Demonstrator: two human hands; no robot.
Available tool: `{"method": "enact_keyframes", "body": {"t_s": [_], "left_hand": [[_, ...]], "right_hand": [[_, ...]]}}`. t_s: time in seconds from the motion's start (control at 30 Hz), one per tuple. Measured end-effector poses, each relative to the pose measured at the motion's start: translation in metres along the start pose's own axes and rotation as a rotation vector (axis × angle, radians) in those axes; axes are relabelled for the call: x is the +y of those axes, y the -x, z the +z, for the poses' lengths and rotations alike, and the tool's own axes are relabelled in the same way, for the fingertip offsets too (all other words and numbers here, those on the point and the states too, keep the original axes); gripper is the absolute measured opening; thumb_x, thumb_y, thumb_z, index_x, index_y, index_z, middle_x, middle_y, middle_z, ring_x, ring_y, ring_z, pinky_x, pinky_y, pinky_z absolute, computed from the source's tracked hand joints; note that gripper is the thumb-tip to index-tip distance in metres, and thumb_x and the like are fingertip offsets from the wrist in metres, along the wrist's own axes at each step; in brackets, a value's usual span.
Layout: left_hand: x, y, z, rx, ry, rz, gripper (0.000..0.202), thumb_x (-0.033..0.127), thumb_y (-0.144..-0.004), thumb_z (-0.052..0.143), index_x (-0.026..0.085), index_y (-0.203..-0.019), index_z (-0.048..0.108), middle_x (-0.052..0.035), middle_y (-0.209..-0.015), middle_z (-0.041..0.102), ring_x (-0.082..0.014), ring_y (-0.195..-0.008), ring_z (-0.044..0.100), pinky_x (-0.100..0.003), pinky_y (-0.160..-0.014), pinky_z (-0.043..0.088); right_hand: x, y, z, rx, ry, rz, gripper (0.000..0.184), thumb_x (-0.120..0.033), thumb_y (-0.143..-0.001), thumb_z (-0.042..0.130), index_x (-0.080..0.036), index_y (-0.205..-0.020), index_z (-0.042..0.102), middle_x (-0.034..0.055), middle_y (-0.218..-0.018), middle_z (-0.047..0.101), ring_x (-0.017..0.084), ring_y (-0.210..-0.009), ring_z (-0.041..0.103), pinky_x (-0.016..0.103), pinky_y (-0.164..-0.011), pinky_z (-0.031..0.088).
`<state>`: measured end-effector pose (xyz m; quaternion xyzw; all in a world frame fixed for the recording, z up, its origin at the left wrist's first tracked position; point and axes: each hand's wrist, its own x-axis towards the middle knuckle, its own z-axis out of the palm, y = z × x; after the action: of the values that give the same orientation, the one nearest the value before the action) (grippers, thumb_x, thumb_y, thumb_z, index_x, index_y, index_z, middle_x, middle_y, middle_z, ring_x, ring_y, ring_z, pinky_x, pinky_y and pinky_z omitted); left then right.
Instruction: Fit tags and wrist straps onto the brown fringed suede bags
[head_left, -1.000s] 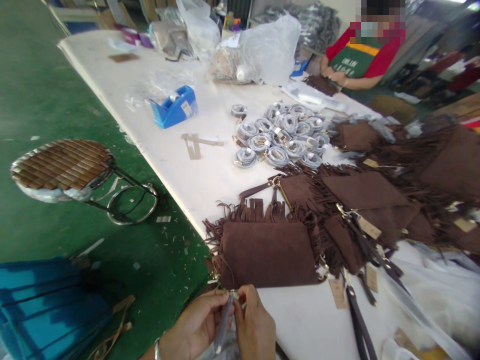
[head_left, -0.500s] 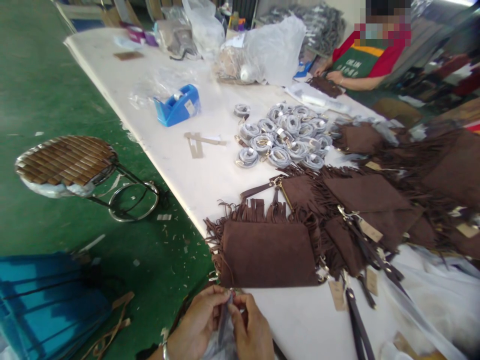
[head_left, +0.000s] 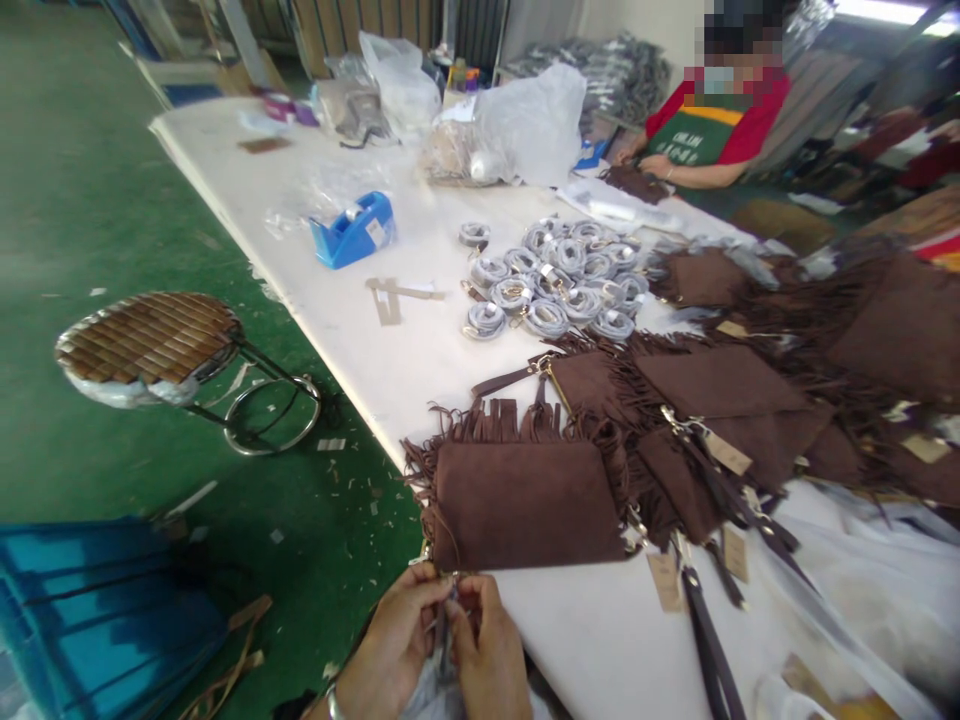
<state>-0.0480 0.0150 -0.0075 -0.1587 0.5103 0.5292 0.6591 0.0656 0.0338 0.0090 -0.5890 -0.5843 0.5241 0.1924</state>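
At the table's near edge, my left hand (head_left: 391,645) and my right hand (head_left: 491,645) meet with fingers pinched together. Between them a narrow dark strap (head_left: 441,635) runs downward, with greyish material below it. A bit of metal shows at the fingertips, too small to make out. Just beyond my fingers a dark brown fringed bag (head_left: 525,505) lies flat, its near edge almost at my fingertips; whether the strap is joined to it I cannot tell. Metal clasps (head_left: 636,532) sit at the bag's right corner.
More brown fringed bags (head_left: 727,385) with tags and wrist straps cover the right side. Behind lie coiled grey straps (head_left: 559,275) and a blue tape dispenser (head_left: 354,230). A stool (head_left: 150,340) and a blue bin (head_left: 105,610) stand left. A co-worker (head_left: 697,135) handles a brown item across the table.
The camera view has shifted slightly, so the scene sits a little differently. My hands keep their pinch on the strap near the bag's edge, with the fingers slightly moved.
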Motion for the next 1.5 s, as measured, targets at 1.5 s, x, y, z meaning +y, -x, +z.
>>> {"method": "enact_keyframes", "body": {"t_s": [1.5], "left_hand": [[-0.003, 0.003, 0.014, 0.113, -0.539, 0.616, 0.024, 0.018, -0.069, 0.062, 0.021, -0.088, 0.048, 0.0014, -0.069, 0.059, -0.0168, -0.064, 0.059, -0.025, -0.060, 0.048]], "right_hand": [[0.001, -0.008, 0.015, 0.115, -0.136, 0.086, 0.019, -0.039, -0.080, 0.055, -0.021, -0.077, 0.053, 0.0012, -0.062, 0.065, 0.016, -0.052, 0.058, 0.024, -0.049, 0.042]]}}
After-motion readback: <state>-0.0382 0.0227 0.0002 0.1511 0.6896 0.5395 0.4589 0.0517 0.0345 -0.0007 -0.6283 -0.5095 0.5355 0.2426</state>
